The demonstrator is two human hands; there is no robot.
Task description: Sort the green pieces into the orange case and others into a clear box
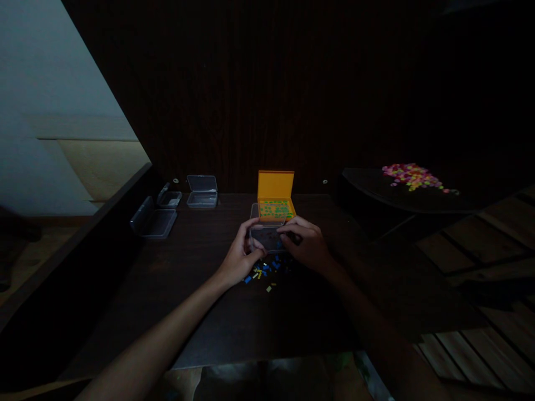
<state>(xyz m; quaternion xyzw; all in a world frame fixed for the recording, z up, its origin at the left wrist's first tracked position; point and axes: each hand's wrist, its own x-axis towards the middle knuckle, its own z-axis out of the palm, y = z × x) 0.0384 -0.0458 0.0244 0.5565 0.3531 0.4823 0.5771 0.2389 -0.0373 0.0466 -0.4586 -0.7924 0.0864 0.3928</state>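
Note:
My left hand [243,253] grips the left side of a clear plastic box [266,239], its thumb in front and its fingers behind and under. The box is held tilted above the table. My right hand [307,240] is at the box's right side with its fingers pinched together; what they hold, if anything, cannot be made out. A small blue piece [279,244] shows close to the right fingertips. Below both hands lies a loose scatter of small blue and yellow pieces [259,273]. Just behind the box stands an orange case [276,185] with its lid up and green pieces [276,209] inside.
Clear lidded boxes stand open at the left: one at the back [202,199], a small one [170,199] and a larger one [159,224]. A raised side board [83,245] borders the dark table [175,289]. Colourful small pieces [413,176] are heaped on a dark surface at right.

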